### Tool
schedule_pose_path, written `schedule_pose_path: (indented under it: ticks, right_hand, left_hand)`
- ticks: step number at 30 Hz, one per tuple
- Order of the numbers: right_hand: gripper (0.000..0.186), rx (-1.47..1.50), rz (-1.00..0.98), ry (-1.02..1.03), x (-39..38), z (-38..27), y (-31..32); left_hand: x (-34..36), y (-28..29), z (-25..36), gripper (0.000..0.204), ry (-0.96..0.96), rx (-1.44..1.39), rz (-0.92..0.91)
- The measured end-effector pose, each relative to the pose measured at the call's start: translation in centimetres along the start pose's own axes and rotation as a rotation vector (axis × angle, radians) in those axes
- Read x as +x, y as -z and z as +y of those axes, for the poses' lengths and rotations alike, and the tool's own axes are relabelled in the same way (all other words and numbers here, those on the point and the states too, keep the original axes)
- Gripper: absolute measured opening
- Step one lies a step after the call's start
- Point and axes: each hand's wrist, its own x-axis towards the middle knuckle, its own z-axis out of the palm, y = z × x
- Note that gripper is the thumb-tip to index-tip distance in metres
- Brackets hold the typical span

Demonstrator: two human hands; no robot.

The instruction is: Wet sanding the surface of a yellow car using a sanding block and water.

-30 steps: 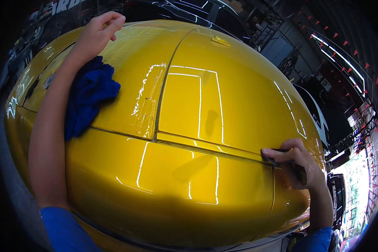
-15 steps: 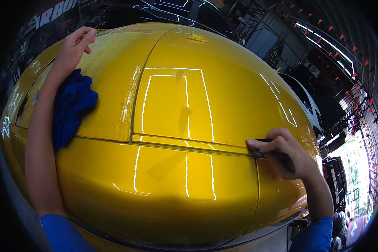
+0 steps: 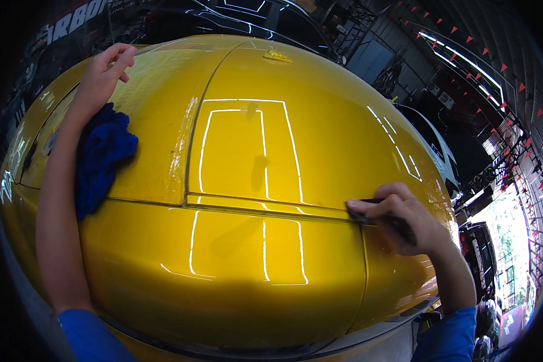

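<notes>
— So, what is being worked on?

— A small dark tool [image 3: 387, 218], flat and narrow, lies against the seam [image 3: 265, 208] between two panels of a glossy yellow car body [image 3: 241, 265], toward the right side. The right hand [image 3: 404, 220] has its fingers curled closed around the tool, its tip pressed into the seam.

— And the other hand?

— The left hand [image 3: 102, 75] rests flat, far up on the upper left of the yellow surface, fingers loosely spread and holding nothing. A crumpled blue cloth [image 3: 99, 157] lies on the panel just beside the left forearm (touching it, as far as can be seen).

— What surrounds the car?

— Both arms wear blue sleeves [image 3: 87, 338] at the lower edge. Behind the car, a dim workshop with a string of small red flags [image 3: 495, 57] overhead and bright daylight [image 3: 504, 247] at the far right.
</notes>
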Motion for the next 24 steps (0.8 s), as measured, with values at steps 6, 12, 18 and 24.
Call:
schedule_pose_path:
  ticks: [6, 12, 18, 24]
  right_hand:
    - [0.031, 0.010, 0.029, -0.032, 1.7, -0.4, -0.3]
    - [0.034, -0.016, 0.033, -0.040, 0.3, 0.1, -0.1]
    - [0.026, 0.017, 0.021, -0.012, 0.6, 0.5, -0.5]
    - [0.029, 0.045, -0.019, 0.028, 1.6, 0.2, -0.2]
  left_hand:
    - [0.0, -0.6, 0.4, 0.036, -0.047, 0.008, 0.023]
    - [1.0, -0.5, 0.4, 0.037, -0.089, 0.019, 0.042]
    - [0.9, -0.7, 0.1, 0.039, -0.078, -0.001, 0.023]
    - [0.1, -0.5, 0.0, 0.040, -0.036, 0.004, -0.016]
